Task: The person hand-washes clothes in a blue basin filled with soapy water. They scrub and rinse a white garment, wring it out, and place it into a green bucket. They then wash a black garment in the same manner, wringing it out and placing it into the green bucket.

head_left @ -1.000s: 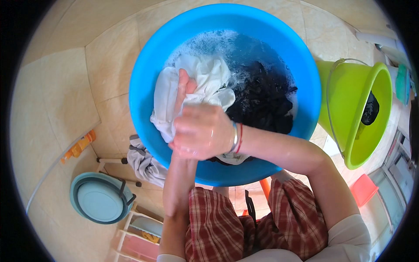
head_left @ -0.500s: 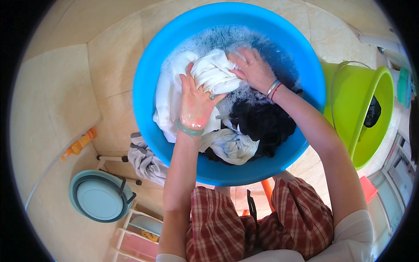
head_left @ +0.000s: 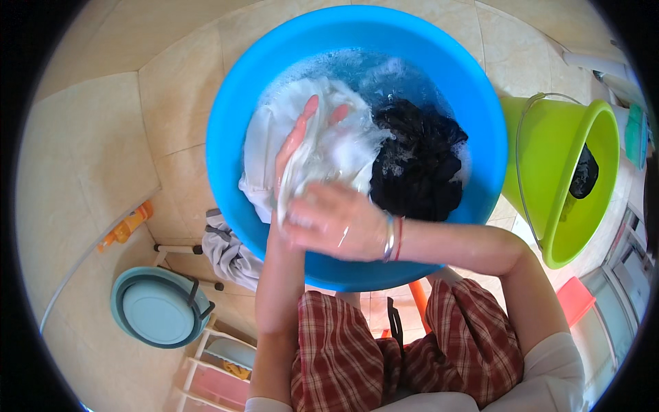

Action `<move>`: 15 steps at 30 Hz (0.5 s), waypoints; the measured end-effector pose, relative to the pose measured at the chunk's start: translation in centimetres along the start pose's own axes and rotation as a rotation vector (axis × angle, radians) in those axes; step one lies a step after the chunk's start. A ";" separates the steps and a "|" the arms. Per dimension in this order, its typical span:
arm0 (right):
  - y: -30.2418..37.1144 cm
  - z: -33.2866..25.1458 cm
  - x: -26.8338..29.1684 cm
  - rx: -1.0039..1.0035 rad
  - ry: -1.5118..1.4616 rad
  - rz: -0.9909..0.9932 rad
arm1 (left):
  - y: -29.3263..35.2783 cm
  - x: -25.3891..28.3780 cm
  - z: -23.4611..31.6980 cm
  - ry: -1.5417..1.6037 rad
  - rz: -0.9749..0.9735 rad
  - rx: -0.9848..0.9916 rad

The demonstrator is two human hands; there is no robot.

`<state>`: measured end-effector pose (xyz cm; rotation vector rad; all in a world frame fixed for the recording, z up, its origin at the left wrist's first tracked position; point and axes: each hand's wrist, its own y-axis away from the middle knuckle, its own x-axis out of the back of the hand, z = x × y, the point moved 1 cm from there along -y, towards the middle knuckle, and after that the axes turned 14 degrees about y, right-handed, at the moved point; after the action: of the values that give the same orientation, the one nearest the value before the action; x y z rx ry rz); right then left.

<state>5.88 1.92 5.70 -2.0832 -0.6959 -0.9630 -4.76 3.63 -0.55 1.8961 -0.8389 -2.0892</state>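
Note:
A large blue tub (head_left: 230,89) holds soapy water and wet laundry. A white garment (head_left: 343,154) bunches up in its left half, with one strip lifted. My left hand (head_left: 291,147) is wrapped in that strip, fingertips showing above and the palm covered by cloth. Across my left wrist lies my right hand (head_left: 340,221), closed on the strip's lower end; its fingers are smeared by motion. Dark clothing (head_left: 419,161) sits wet to the right of the white garment, touched by neither hand.
A lime-green bucket (head_left: 539,158) with a wire handle tilts beside the tub on the right. At left are a grey cloth (head_left: 230,250), a pale blue-green basin (head_left: 156,312), an orange bottle (head_left: 127,225) and a rack (head_left: 195,371).
My right hand has come from the far water down to my left wrist. A strip of the white garment is now raised over my left hand, and the dark clothing shows more fully.

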 end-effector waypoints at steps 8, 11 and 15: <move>-3.5 -0.8 -0.2 0.052 -0.024 0.239 | 0.0 1.8 1.0 0.184 -0.031 -0.032; -3.4 1.2 -0.8 0.003 -0.098 0.313 | 1.3 1.9 -0.4 0.113 0.077 -0.243; -0.2 9.7 -2.4 -0.553 -0.083 0.009 | 1.1 -2.8 -3.0 0.033 0.499 -0.350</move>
<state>8.36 9.30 -0.56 -2.6126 -0.4938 -1.1653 -1.69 3.36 2.34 1.3677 -0.7765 -1.7540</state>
